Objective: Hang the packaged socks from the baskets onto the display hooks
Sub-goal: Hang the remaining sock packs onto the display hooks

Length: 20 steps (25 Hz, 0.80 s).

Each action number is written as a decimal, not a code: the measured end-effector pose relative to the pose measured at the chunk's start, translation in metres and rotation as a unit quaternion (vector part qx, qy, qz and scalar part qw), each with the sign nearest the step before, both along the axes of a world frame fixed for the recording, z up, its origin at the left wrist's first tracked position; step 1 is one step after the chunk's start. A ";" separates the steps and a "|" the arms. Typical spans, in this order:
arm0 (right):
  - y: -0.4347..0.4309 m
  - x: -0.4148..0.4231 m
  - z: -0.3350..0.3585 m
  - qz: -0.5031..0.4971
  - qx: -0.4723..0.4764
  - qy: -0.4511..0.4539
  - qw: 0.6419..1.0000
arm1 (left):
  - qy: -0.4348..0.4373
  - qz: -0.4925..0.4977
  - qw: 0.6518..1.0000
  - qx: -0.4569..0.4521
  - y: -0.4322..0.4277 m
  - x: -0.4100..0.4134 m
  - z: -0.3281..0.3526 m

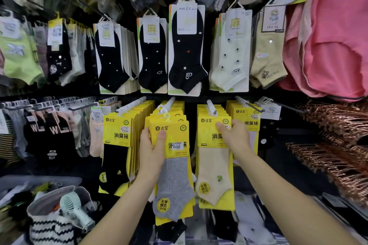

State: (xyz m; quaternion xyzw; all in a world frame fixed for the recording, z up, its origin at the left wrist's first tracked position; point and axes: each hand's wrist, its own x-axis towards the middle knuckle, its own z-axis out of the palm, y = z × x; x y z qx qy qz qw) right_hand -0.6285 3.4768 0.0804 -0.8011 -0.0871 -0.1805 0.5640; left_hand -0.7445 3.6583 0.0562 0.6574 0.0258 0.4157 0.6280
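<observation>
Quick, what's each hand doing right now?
Left hand: grips the grey sock pack.
Right hand: pinches the cream sock pack.

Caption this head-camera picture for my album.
Left hand grips a grey sock pack; right hand holds the neighbouring cream sock pack.

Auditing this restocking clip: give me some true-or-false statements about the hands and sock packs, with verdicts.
1. The left hand grips a grey-sock pack. True.
2. The right hand reaches into a basket. False: it grips the cream-sock pack on the rack.
3. A black-sock pack hangs left of the grey one. True.
4. The garments at far right are blue. False: they are pink.
</observation>
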 end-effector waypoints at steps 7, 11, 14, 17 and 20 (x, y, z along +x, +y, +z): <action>-0.006 -0.009 -0.010 -0.046 -0.049 -0.048 0.997 | 0.004 -0.020 1.000 -0.002 -0.006 0.000 -0.002; -0.003 -0.036 -0.006 0.051 0.031 -0.074 0.995 | -0.004 -0.033 0.999 0.017 -0.024 0.008 0.003; 0.008 -0.048 -0.001 0.111 -0.025 -0.058 0.992 | -0.008 -0.046 0.998 0.032 -0.044 0.013 0.004; -0.001 -0.048 0.003 0.104 0.008 -0.056 0.993 | -0.008 -0.069 0.998 0.009 -0.055 0.015 0.002; -0.013 -0.045 0.000 0.144 0.056 -0.015 0.988 | 0.000 -0.059 0.998 0.014 -0.052 0.018 -0.001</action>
